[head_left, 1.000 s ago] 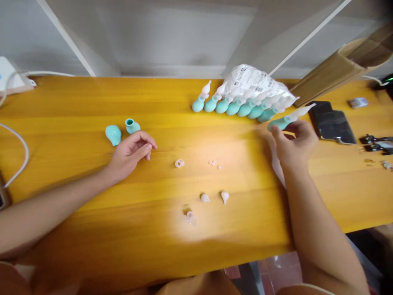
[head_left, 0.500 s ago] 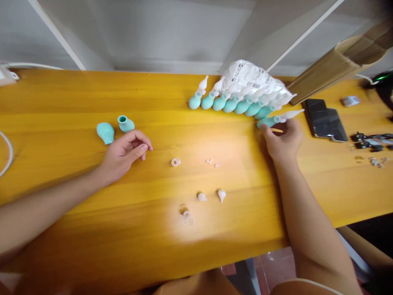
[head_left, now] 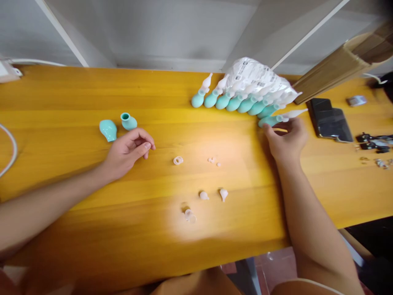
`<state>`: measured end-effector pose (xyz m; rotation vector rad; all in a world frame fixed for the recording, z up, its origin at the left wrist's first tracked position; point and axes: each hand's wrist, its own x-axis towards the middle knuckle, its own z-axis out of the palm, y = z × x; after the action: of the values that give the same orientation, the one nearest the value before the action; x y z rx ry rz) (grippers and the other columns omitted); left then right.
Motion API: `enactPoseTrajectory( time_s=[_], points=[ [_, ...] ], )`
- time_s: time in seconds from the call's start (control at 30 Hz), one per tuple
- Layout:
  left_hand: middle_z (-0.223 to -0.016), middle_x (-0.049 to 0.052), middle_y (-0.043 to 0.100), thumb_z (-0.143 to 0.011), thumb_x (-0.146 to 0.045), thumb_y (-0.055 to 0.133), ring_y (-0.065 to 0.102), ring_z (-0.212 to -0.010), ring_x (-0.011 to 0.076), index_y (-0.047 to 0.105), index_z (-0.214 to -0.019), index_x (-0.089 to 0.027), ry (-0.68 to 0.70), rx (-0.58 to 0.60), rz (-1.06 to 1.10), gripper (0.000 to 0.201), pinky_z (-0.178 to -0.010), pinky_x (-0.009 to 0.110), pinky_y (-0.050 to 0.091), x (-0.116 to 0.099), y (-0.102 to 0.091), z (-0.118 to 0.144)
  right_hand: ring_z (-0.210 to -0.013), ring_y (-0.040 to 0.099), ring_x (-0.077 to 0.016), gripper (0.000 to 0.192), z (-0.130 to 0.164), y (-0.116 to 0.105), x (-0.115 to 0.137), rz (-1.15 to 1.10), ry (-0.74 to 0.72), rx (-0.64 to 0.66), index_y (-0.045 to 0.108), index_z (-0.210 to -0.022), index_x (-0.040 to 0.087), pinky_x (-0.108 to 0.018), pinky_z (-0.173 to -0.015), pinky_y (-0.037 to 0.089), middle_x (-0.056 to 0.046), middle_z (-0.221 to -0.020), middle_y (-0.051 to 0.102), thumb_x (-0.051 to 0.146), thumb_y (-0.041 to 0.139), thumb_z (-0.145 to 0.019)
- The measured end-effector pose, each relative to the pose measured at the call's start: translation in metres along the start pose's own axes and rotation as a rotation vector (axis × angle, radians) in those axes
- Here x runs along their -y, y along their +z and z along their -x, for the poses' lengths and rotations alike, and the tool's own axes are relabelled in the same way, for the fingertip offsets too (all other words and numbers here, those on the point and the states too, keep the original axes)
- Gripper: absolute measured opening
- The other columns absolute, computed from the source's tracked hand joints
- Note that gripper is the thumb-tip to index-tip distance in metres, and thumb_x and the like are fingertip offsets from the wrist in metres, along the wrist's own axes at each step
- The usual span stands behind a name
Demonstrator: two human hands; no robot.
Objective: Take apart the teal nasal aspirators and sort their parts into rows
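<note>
Head view: my R hand (head_left: 287,141) has a teal bulb syringe (head_left: 270,121) pinched btwn thumb & fingertips, its pale translucent nozzle (head_left: 294,114) pointing up & to the R. It's at the near R end of a row of 7 assembled bulb syringes (head_left: 233,104), just beside the last one; can't tell if the two touch, or if mine rests on the wooden table (head_left: 147,229). The row's nozzles all lean up & R, w/ a white printed plastic pkg (head_left: 251,73) right behind.

My L hand (head_left: 127,153) is loosely curled, thumb nr the forefinger, nothing visible in it. Nearest it, just beyond the knuckles: a teal bulb w/ its mouth up (head_left: 129,122) & a teal bulb lying on its side (head_left: 108,129).

Btwn my hands: a clear ring (head_left: 180,159), some tiny pale bits (head_left: 211,160) to its R; closer to me, 2 small pale tips (head_left: 223,194) & a clear cup-like pc (head_left: 190,216).

Far R, past my R hand: 2 dark flat slabs (head_left: 322,116), prob phones, one partly over/against the other; some black parts (head_left: 373,143) (blurry), & a brown cardboard pc (head_left: 331,73) slanting nr the wall.
</note>
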<state>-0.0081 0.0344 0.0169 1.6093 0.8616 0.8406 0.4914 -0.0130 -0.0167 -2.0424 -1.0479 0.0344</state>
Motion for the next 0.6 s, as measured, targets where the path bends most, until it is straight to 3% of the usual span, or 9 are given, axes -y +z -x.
enactPoseTrajectory(
  time_s=[0.17, 0.33, 0.6],
  points=[
    [-0.093, 0.002, 0.075, -0.104, -0.029, 0.072, 0.064, -0.067, 0.0124, 0.07, -0.099, -0.021, 0.015, 0.006, 0.017, 0.01, -0.066, 0.028, 0.058, 0.0006, -0.0002, 0.0007, -0.083, 0.08, -0.0226, 0.037, 0.0023, -0.0009, -0.0003, 0.062, -0.029, 0.0, 0.068, -0.107, 0.021, -0.036, -0.079, 0.068, -0.007, -0.101, 0.083, 0.036, 0.083, -0.077],
    [-0.093, 0.003, 0.075, -0.104, -0.031, 0.072, 0.064, -0.067, 0.0126, 0.069, -0.099, -0.02, 0.015, 0.013, 0.019, 0.012, -0.066, 0.028, 0.058, 0.0002, 0.0002, 0.0004, -0.096, 0.081, -0.0251, 0.033, 0.0047, -0.0005, 0.0045, -0.022, 0.017, 0.025, 0.068, -0.11, 0.02, -0.038, -0.085, 0.07, -0.012, -0.111, 0.083, 0.028, 0.081, -0.08],
    [-0.092, 0.003, 0.075, -0.104, -0.033, 0.073, 0.063, -0.067, 0.0126, 0.069, -0.099, -0.02, 0.021, 0.014, 0.007, 0.015, -0.066, 0.028, 0.058, 0.0014, -0.0006, 0.0001, -0.101, 0.079, -0.0252, 0.036, 0.0038, 0.0006, 0.0, 0.063, -0.006, 0.035, 0.063, -0.111, 0.022, -0.04, -0.092, 0.068, -0.009, -0.11, 0.081, 0.032, 0.081, -0.082]
  ],
)
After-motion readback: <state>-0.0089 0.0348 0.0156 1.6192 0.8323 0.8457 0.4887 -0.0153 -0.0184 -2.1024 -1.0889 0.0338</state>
